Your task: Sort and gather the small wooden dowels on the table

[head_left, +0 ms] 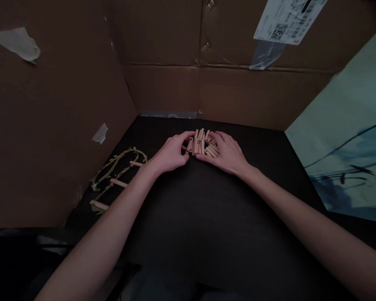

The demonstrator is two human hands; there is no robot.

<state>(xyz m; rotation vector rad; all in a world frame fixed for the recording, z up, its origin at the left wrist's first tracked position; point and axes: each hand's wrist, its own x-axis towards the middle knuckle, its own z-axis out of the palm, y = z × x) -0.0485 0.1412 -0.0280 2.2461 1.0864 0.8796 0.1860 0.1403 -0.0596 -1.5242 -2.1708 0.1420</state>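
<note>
A pile of several short wooden sticks (pixel 199 144) with holes near their ends lies on the dark table. My left hand (pixel 173 151) curves around the pile's left side, thumb and fingers touching the sticks. From the right, my right hand (pixel 228 152) cups the other side, its fingertips over the back sticks and its thumb along the front. Both hands close in on the pile between them. Beyond my left forearm lies a leafy braided cord (pixel 108 172) with wooden rungs (pixel 119 183), partly hidden by that arm.
Cardboard walls (pixel 163 90) stand at the back and left of the dark table (pixel 207 217). A pale printed panel (pixel 347 125) stands on the right. A white label (pixel 288 21) is stuck high on the back cardboard.
</note>
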